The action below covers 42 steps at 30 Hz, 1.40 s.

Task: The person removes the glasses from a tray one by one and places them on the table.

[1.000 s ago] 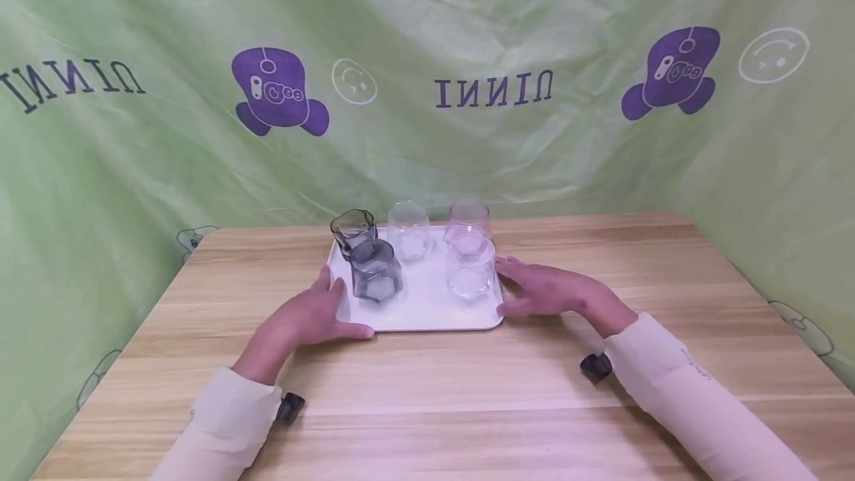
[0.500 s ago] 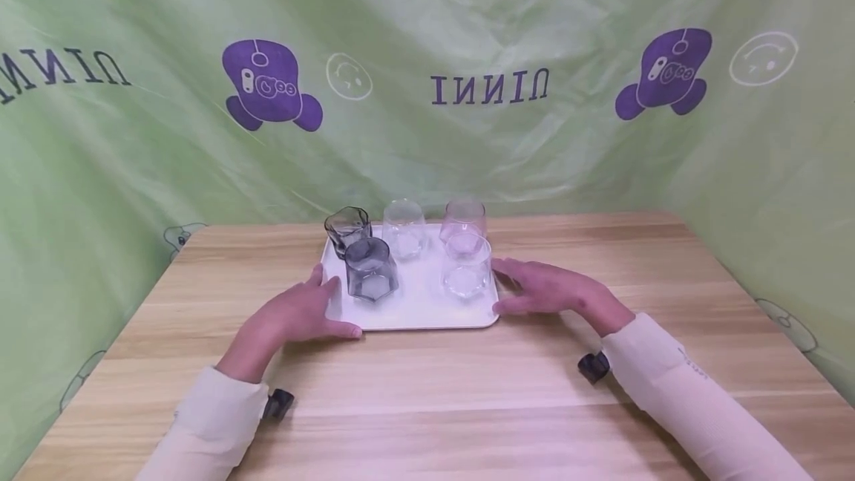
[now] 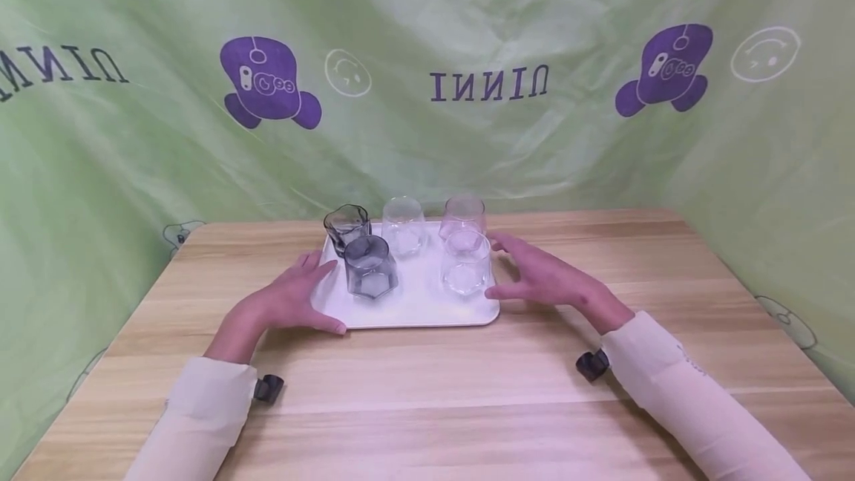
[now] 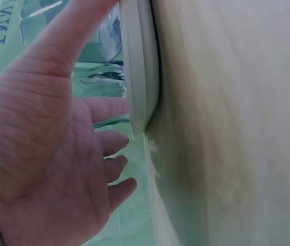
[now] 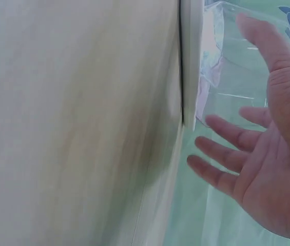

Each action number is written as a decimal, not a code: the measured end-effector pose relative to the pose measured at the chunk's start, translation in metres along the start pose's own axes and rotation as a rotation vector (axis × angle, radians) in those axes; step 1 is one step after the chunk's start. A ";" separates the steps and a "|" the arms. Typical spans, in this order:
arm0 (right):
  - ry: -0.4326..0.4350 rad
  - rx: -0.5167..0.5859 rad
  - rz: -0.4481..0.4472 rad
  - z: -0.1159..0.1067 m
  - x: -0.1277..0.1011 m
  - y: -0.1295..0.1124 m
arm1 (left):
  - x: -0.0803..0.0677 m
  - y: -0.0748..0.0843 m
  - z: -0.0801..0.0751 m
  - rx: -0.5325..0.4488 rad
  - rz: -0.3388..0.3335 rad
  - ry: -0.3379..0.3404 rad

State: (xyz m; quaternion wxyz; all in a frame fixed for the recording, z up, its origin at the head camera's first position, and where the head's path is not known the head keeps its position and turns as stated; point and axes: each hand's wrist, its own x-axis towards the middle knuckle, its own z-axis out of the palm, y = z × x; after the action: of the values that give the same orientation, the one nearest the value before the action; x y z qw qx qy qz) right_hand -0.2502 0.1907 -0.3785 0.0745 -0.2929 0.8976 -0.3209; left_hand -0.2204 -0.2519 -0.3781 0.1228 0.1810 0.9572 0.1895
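A white tray point(image 3: 414, 312) lies on the table with several glasses on it. At its left stand a smoky grey glass point(image 3: 371, 277) and a darker, wavy-rimmed glass point(image 3: 347, 228) behind it. A clear glass point(image 3: 404, 228) is at the back middle. On the right, a pink-tinted glass point(image 3: 464, 212) stands behind another clear glass point(image 3: 465, 269). My left hand point(image 3: 290, 297) is spread at the tray's left side, thumb near its front rim; whether it touches is unclear. My right hand point(image 3: 544, 275), fingers spread, is beside the right clear glass; the right wrist view shows nothing gripped.
The wooden table point(image 3: 427, 407) extends in front of the tray and to both sides. Close behind its back edge hangs a green printed cloth point(image 3: 401, 147), which also covers both sides. A small black device point(image 3: 269, 389) is attached at each sleeve cuff.
My left hand has drawn back leftward, its thumb moving off the tray's front rim towards the corner. My right hand has lifted slightly from the tray's right edge. Tray and glasses look unmoved.
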 end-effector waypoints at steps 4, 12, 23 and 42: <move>0.025 0.065 -0.025 0.002 0.004 -0.003 | 0.002 -0.006 0.001 0.006 -0.015 -0.022; 0.049 0.191 -0.064 0.007 0.012 -0.009 | 0.003 -0.011 0.001 0.010 -0.033 -0.095; 0.076 0.167 -0.015 0.012 0.015 -0.014 | 0.003 -0.013 0.002 0.001 -0.048 -0.126; 0.081 0.180 -0.006 0.018 0.017 -0.023 | 0.003 -0.017 0.005 -0.041 -0.016 -0.062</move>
State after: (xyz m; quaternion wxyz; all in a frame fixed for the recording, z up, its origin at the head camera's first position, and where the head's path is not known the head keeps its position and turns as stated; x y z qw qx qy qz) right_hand -0.2472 0.1573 -0.3774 0.0633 -0.2744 0.8665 -0.4121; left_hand -0.2267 -0.2637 -0.3895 0.1576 0.1765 0.9503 0.2025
